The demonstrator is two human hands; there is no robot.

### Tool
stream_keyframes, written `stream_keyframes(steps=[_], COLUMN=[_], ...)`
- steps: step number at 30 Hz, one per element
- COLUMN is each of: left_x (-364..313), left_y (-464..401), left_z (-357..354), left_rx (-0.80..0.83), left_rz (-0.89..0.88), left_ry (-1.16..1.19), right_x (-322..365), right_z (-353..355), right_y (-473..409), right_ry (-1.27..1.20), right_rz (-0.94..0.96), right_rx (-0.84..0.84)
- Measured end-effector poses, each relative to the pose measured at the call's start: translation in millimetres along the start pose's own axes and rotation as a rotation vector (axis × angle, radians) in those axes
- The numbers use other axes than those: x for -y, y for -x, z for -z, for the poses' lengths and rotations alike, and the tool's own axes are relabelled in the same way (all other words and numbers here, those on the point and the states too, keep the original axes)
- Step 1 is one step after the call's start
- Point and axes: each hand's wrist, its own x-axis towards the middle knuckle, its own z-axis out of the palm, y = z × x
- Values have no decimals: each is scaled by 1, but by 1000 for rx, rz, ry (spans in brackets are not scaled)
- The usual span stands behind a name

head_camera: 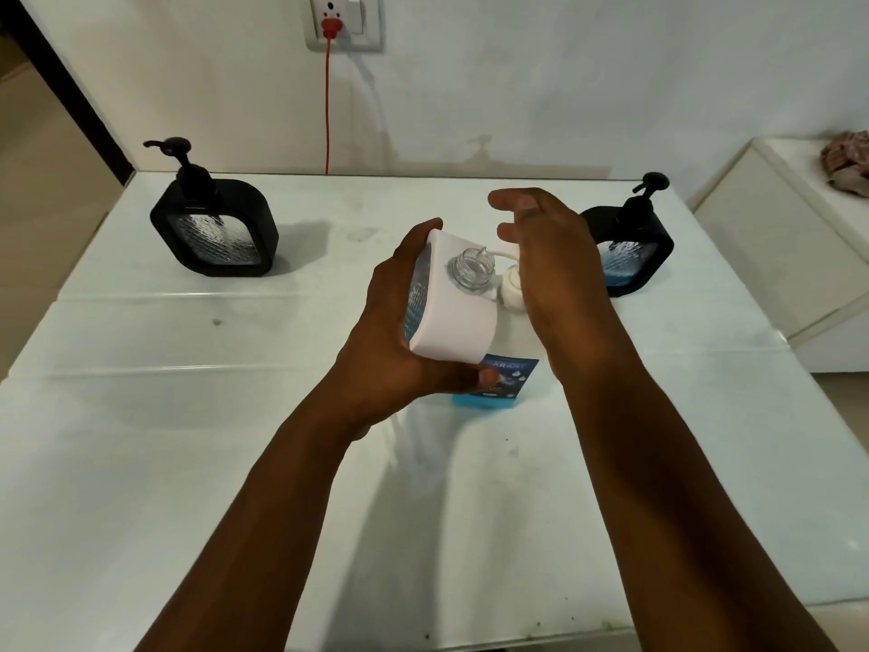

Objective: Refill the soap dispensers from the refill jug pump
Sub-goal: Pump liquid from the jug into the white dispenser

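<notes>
Dispensers (214, 228) (628, 249) flanking hands (409, 331) (555, 256)

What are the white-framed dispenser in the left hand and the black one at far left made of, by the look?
White-framed soap dispenser: matte white shell, likely plastic or silicone, with no glare; the open threaded neck is clear and glinting, glass or clear plastic. Black-framed soap dispenser: matte black frame around a clear dimpled panel that catches light, topped by a glossier black pump. Glass versus plastic cannot be settled from this view.
</notes>
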Motion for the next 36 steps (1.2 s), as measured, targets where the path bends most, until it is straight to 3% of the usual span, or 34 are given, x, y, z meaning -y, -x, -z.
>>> stream_keyframes(steps=[15, 36], left_x=[1, 6], left_y=[0, -3], left_z=[1, 2], left_rx=[-7, -4], left_rz=[24, 34], left_ry=[14, 15], right_x=[5, -1], right_z=[9, 2], right_y=[-7, -6], right_ry=[35, -122], right_rz=[-10, 40], right_rx=[141, 34])
